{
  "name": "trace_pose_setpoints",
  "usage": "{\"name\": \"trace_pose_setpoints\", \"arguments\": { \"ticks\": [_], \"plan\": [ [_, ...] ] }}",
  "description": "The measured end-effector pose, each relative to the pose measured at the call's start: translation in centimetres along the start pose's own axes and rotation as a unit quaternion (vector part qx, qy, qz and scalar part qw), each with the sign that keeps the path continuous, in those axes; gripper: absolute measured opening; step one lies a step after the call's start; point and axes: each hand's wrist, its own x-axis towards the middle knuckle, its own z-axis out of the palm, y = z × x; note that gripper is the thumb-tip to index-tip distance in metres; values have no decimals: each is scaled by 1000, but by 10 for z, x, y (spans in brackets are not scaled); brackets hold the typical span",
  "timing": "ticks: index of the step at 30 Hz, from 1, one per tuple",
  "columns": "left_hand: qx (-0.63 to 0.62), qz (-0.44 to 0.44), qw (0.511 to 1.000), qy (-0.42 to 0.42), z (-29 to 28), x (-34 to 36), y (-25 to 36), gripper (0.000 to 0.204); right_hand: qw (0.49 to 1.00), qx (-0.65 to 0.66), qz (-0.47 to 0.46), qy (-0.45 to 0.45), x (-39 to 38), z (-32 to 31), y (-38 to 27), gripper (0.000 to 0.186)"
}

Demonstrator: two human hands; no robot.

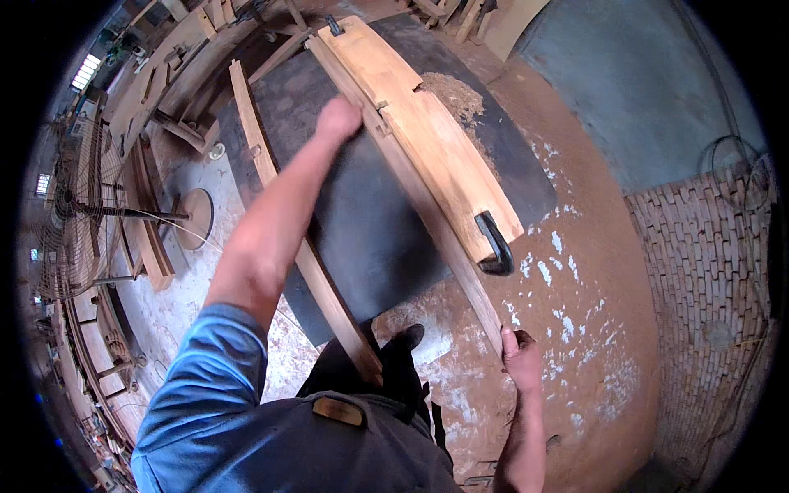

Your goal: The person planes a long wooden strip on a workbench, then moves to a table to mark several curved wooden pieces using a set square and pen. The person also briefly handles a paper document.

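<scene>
A long narrow wooden rail (436, 222) runs diagonally over a dark tabletop (345, 246). My left hand (335, 121) is closed at its upper part, fingertips hidden against the wood. My right hand (520, 359) grips the rail's near end, thumb on top. Along the rail's right side lies a wider pale curved board (448, 140) with a notch in its edge; a black clamp (499, 245) is at its near end and another black clamp (335, 27) at its far end. A second wooden rail (329, 301) lies to the left, under my left arm, its near end by my waist.
Wood shavings (460, 111) lie beside the board. At the left stand a wire-cage fan (70, 201), stacked planks (148, 246) and a workbench (156, 74) with timber. A brick wall (690, 271) and a grey slab (600, 90) are at the right.
</scene>
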Motion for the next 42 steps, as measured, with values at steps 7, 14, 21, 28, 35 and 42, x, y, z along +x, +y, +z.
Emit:
{"name": "trace_pose_setpoints", "arguments": {
  "ticks": [7,14,21,28,35,42],
  "plan": [
    [-78,-35,976,-201,8,-164,68,76,935,282,160,-144,-49,-15,51,52],
    [-66,-50,978,-192,7,-159,68,69,951,222,165,-136,-51,-5,26,51],
    [-27,-44,984,-173,2,-118,58,61,966,141,167,-138,-36,7,-19,52],
    [-46,-15,992,-115,10,-52,25,54,960,193,150,-135,-11,35,-66,50],
    [-88,-58,984,-145,5,14,-4,42,963,220,107,-115,9,63,-107,47],
    [-20,29,991,-127,10,-103,54,47,849,486,158,-135,12,83,-95,42]
  ]
}}
